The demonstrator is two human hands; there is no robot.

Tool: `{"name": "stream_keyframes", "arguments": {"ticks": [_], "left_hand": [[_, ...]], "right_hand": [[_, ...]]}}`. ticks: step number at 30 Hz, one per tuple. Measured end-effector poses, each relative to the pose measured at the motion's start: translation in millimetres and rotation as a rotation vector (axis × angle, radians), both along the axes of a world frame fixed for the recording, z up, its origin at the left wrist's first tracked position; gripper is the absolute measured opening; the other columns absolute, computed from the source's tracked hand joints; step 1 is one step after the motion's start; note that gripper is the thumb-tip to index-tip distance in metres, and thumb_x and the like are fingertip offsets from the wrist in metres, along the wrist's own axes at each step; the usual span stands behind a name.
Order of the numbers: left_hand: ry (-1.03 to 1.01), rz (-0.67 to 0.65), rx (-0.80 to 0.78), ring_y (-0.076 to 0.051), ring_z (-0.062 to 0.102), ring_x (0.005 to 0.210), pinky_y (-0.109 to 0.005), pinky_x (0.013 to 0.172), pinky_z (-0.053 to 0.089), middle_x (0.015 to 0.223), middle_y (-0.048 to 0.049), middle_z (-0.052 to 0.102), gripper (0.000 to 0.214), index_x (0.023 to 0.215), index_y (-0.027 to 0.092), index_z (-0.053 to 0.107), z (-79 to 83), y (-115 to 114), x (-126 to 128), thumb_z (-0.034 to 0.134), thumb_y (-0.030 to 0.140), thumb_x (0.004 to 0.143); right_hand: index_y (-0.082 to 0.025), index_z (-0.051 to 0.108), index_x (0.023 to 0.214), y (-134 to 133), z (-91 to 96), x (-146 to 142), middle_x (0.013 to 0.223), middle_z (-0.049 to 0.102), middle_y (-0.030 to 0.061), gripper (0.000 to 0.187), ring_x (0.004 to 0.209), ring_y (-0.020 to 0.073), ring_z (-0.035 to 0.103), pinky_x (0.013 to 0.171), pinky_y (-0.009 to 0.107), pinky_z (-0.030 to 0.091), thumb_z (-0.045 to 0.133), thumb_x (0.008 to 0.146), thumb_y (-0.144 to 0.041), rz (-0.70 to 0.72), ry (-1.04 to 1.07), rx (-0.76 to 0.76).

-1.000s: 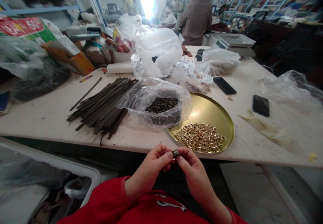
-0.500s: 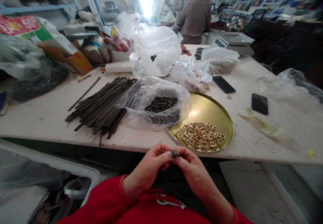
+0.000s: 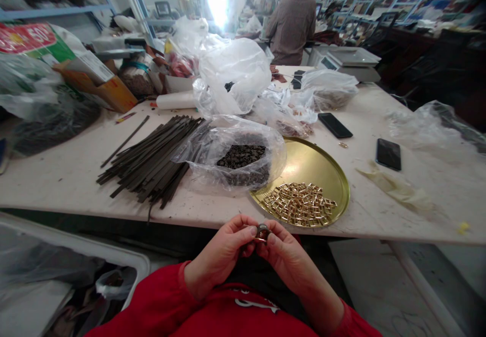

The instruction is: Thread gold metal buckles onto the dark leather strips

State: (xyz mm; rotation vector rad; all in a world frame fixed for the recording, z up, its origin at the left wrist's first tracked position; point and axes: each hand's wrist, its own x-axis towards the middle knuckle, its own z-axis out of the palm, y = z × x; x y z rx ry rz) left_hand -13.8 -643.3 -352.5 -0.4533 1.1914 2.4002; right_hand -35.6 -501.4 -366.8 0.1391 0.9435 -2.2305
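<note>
Just below the table's near edge, my left hand [image 3: 224, 253] and my right hand [image 3: 284, 253] meet fingertip to fingertip. Both pinch one small dark piece with a gold buckle [image 3: 261, 233] between thumbs and forefingers. Above them on the table lies a round gold tray [image 3: 322, 167] with a heap of several gold buckles [image 3: 301, 204]. Left of the tray an open clear bag [image 3: 212, 150] holds small dark pieces [image 3: 241, 156]. A spread of long dark strips [image 3: 152, 157] lies further left.
Two black phones [image 3: 335, 125] [image 3: 388, 154] lie on the right of the white table [image 3: 68, 175]. Plastic bags [image 3: 235, 74], a cardboard box [image 3: 110, 91] and a scale [image 3: 351, 61] crowd the back. A person [image 3: 290, 23] stands beyond. A white bin [image 3: 76, 251] sits at my lower left.
My hands keep pinching the small piece and have barely shifted; the view has tilted slightly.
</note>
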Motion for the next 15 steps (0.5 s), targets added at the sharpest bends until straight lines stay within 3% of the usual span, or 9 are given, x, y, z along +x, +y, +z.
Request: {"name": "stream_keyframes", "arguments": {"ticks": [7,15], "left_hand": [[0.035,-0.032,-0.101,-0.006,0.043,0.057,-0.018,0.052,0.028,0.068,0.0003,0.055,0.028,0.082,0.014,0.051,-0.8,-2.5,0.9,0.066,0.037,0.074],[0.102,-0.051,-0.273,-0.009,0.046,0.062,-0.020,0.055,0.034,0.075,0.0003,0.054,0.029,0.087,0.016,0.050,-8.5,-2.2,0.8,0.060,0.041,0.077]], "right_hand": [[-0.018,0.064,0.081,2.5,-0.6,1.6,0.073,0.065,-0.0008,0.023,0.060,0.0060,0.055,0.058,0.016,0.045,0.076,0.062,-0.022,-0.036,-0.185,-0.057],[-0.017,0.066,0.083,1.8,-0.1,2.9,0.071,0.065,-0.0007,0.022,0.058,0.0046,0.053,0.056,0.014,0.044,0.075,0.063,-0.021,-0.052,-0.160,0.005]]}}
